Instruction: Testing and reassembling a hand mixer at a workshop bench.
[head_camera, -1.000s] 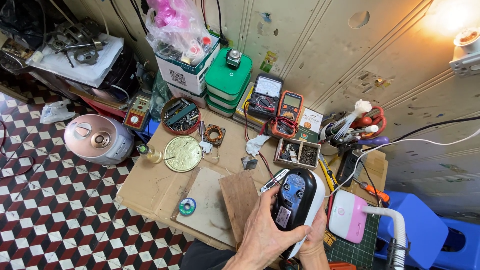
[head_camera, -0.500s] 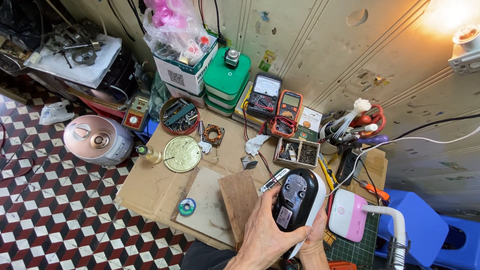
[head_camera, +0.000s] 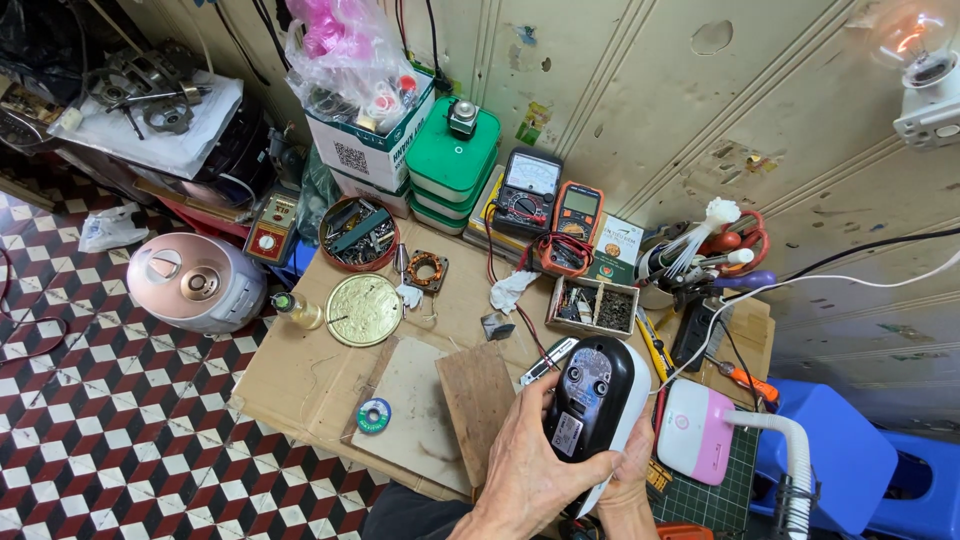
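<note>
A black-and-white oval appliance is turned so its dark underside, with two screw holes and a label, faces me. My left hand wraps its left side, thumb across the lower edge. My right hand cups it from beneath on the right; only the fingers show. It is held above the front edge of the cardboard-covered workbench, next to a small wooden board.
Two multimeters, stacked green containers, a tin of parts, a round brass lid, a solder reel and a pink-and-white device crowd the bench. A pink rice cooker sits on the tiled floor.
Both hands have tilted the appliance slightly, showing more of its dark underside. Nothing else has moved.
</note>
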